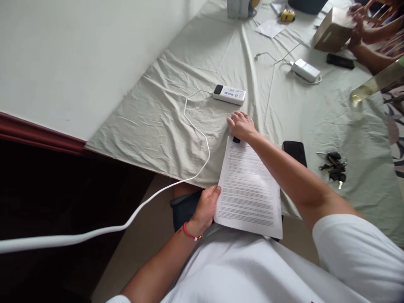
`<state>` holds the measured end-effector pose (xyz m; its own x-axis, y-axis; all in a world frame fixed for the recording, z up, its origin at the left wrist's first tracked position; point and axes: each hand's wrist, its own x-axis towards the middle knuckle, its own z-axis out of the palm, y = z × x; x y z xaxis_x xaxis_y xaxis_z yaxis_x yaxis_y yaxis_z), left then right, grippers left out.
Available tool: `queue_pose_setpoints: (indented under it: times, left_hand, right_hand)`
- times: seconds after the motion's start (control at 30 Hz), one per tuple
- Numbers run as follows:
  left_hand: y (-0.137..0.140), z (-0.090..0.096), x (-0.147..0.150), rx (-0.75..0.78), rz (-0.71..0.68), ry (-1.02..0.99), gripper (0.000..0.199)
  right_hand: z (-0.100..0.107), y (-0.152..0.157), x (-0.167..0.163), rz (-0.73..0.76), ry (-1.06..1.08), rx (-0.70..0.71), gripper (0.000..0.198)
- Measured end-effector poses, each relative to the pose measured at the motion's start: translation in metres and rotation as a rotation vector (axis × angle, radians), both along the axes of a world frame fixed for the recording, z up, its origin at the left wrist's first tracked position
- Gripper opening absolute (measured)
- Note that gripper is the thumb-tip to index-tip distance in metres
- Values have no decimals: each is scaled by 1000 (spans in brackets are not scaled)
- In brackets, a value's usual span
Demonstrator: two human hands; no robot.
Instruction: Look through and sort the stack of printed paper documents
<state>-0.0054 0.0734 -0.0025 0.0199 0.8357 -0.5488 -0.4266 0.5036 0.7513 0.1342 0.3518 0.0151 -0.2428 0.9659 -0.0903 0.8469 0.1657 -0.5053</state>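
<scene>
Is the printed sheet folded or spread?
Spread: the printed sheet is open, text running down its length, no fold showing; the left hand holds its edge.

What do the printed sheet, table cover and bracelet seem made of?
Printed sheet: paper, smooth with slight sheen, thin-edged, carrying fine print.
Table cover: probably dull cloth, going by its many soft wrinkles.
Bracelet: perhaps red cord, since it curves closely; finish too small to judge.

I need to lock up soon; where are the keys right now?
In the head view, the keys lie on the pale green cloth toward the right, right of the printed sheets and, nearer by, the black rectangular item.
</scene>
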Motion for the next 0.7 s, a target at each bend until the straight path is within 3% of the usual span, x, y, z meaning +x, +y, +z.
queue_pose_setpoints:
  times: [0.13, 0.37, 0.5, 0.7]
  left_hand:
    - [-1, 1, 0, -22, 1, -14, 48]
    - [-7, 15, 3, -100, 27, -87, 49]
    - [-24, 17, 7, -176, -79, -171, 55]
    - [-30, 12, 10, -193, -195, -64, 66]
  right_hand:
    - [-6, -13, -2, -15, -6, 105, 48]
    - [1, -17, -3, 3, -72, 101, 45]
    - [-4, -15, -3, -1, -67, 121, 44]
    - [-9, -8, 2, 41, -76, 107, 43]
